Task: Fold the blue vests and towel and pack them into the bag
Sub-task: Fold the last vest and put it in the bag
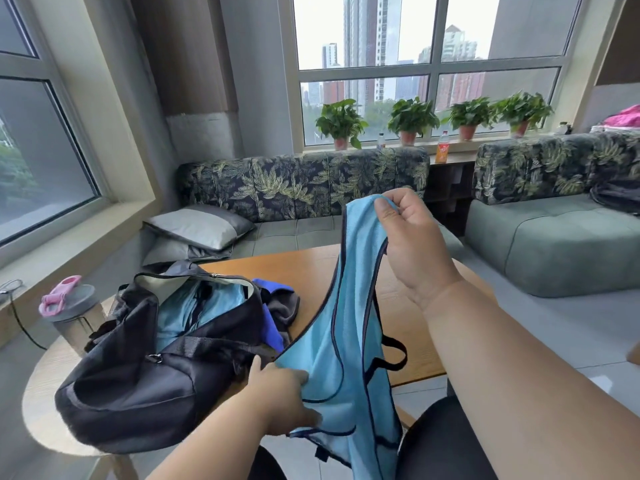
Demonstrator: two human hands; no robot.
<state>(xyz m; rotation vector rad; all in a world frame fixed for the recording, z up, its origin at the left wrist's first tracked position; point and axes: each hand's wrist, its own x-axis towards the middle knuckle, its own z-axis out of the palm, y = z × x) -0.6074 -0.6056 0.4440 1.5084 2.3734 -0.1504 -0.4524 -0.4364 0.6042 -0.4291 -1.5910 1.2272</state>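
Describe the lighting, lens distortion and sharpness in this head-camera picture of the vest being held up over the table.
Head view: soft daylight enters through the large windows, where the sky is blown out white; the wide lens bows the window frames and stretches the edges; shadows on the wooden table are faint; the light blue mesh vest, the left hand and the right hand look sharp enough.

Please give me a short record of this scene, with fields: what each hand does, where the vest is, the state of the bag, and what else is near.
left hand: grips the lower part of the light blue vest
right hand: pinches the vest's top, raised
vest: hangs in the air, unfolded
bag: black, open, light blue cloth inside
table: wooden, under the bag
nearby: bottle with pink lid left of the bag
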